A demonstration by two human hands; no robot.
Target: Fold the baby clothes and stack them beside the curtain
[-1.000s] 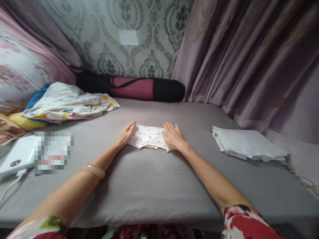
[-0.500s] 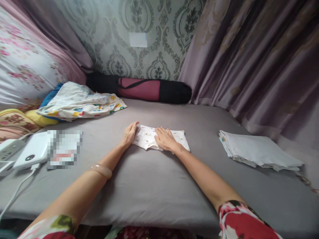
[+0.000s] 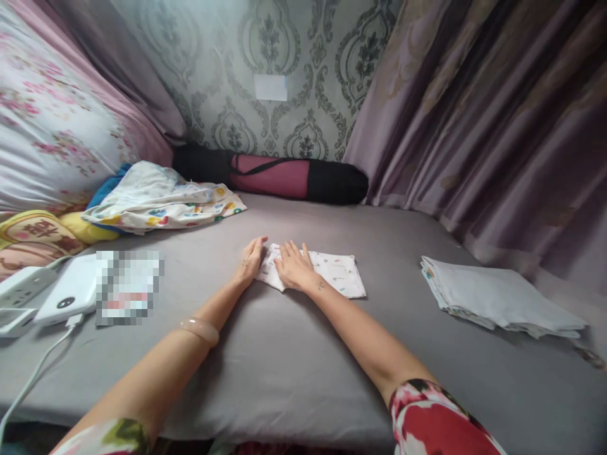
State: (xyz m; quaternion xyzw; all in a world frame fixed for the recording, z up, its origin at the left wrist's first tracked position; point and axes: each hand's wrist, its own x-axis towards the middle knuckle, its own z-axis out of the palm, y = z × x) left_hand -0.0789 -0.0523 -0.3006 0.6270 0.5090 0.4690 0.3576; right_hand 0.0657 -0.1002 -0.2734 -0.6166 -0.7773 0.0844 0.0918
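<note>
A small white printed garment (image 3: 337, 272), folded into a flat rectangle, lies on the grey sheet in front of me. My right hand (image 3: 294, 265) rests palm down on its left part, fingers stretched out and pointing away from me. At the garment's left edge stands my left hand (image 3: 250, 262), turned on its side with the fingers extended and touching the cloth. Part of the garment is hidden under the right hand.
A folded white cloth stack (image 3: 497, 294) lies to the right. On the left are a power bank (image 3: 71, 291) with a cable, a power strip (image 3: 28, 284), and a blurred flat item (image 3: 130, 287). Behind lie a crumpled patterned cloth (image 3: 165, 199) and a long black-and-maroon bag (image 3: 272, 177).
My right hand has slid left across the garment, from its middle towards the left hand. The garment's near edge now looks straighter on the right. My left hand stays at the left edge.
</note>
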